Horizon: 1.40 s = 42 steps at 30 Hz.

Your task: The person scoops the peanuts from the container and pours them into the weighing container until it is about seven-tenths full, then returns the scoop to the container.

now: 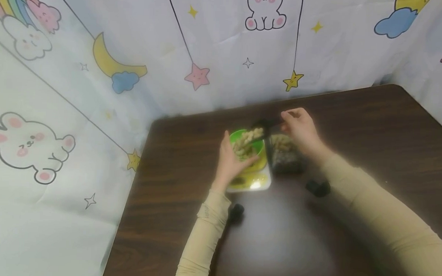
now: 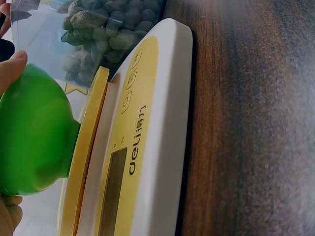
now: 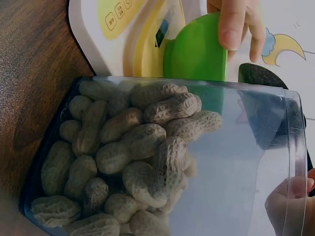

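A green bowl [image 1: 237, 135] with peanuts in it stands on a yellow and white kitchen scale [image 1: 261, 182]. My left hand [image 1: 229, 160] holds the bowl, fingers on its left side and thumb at the near right. In the left wrist view, the bowl [image 2: 34, 132] rests on the yellow weighing plate [image 2: 91, 147]. My right hand [image 1: 301, 130] grips the handle of a black spoon [image 1: 264, 125], whose head is over the bowl with peanuts [image 1: 255, 133] at it. Part of the spoon [image 3: 261, 76] shows behind the clear container in the right wrist view.
Just right of the scale is a clear plastic container [image 1: 287, 162], partly filled with unshelled peanuts [image 3: 133, 147]. The brown wooden table [image 1: 374, 131] meets a white cartoon-printed backdrop [image 1: 224, 44] at its far edge. The scale's display [image 2: 114, 189] looks dark.
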Tool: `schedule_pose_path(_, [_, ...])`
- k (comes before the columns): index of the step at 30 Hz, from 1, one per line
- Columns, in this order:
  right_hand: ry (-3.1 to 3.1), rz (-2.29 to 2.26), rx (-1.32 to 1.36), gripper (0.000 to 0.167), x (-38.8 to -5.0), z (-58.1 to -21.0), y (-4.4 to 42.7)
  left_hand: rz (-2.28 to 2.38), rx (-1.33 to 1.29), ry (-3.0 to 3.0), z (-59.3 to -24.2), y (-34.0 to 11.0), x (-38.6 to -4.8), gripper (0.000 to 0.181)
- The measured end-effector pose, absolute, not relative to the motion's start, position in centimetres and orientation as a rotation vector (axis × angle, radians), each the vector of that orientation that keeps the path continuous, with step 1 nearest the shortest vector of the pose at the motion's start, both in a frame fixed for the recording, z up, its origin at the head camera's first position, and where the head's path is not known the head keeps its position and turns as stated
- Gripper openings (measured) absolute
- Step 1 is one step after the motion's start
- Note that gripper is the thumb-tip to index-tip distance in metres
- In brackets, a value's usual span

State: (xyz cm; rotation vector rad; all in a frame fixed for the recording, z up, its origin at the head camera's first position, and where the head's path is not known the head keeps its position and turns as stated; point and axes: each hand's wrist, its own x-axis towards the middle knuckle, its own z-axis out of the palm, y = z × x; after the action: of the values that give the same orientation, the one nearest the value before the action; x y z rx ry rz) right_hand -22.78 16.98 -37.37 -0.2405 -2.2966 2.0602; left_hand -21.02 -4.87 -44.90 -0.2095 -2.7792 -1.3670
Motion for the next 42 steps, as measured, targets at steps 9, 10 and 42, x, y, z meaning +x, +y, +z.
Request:
schedule_pose_path(9, [-2.367,1.844,-0.134,0.02,-22.5,-37.1,16.8,-1.38,-0.209,-2.776,-44.9,-4.6,-20.8,0.128])
schedule_pose_path(10, [-2.365,1.839,-0.124,0.02,-22.5,-37.1,16.9,-1.382,-0.207,-2.777,-44.9,-4.6,-20.8,0.128])
schedule_pose_path(42, [-2.059,2.037,-0.141,0.018,-21.7,-35.4,19.5,-1.183,-0.411,-2.79,-41.6,-2.4,-21.4,0.125])
